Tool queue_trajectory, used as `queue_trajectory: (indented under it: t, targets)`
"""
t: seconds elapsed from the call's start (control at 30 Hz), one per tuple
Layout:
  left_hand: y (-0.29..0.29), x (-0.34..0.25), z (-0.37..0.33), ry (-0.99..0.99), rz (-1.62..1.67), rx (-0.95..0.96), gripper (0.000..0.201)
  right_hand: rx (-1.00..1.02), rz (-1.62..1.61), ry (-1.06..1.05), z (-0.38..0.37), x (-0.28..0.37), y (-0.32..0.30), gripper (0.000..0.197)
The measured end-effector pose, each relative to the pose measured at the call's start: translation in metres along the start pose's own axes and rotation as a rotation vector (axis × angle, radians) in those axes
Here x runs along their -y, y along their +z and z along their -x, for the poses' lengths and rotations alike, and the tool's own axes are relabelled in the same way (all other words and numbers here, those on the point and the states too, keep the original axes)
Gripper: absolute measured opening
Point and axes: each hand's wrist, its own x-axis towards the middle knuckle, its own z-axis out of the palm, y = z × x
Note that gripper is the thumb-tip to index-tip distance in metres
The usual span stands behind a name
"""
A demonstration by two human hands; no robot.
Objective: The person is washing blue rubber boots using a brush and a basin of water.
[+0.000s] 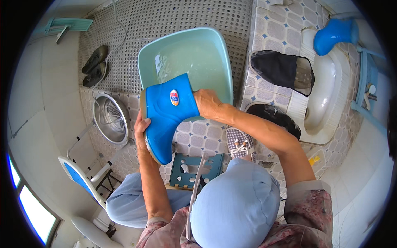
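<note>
A blue rubber boot (167, 113) is held above the near edge of a pale green basin (190, 62) of water, which rests on the tiled floor (273, 29). A small oval red-and-white label is seen near the boot's top. The left hand (141, 126) is cupped round the sole edge, fingers wrapped; the right hand (206, 103) grips the shaft opening. A second blue boot (333, 35) stands well apart, top right. Open floor lies beyond the basin.
</note>
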Motion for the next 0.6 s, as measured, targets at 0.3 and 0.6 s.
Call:
queue_trajectory:
  t: [0.3,0.6]
  targets:
    - [-0.008,-0.005,0.006,-0.007,0.078,0.078,0.081,0.103,-0.349,-0.266,-0.001,0.027,0.011,0.013]
    - [0.002,0.019,0.006,-0.104,0.053,0.031,0.082,0.071,0.229,0.018,-0.010,-0.013,-0.005,0.022]
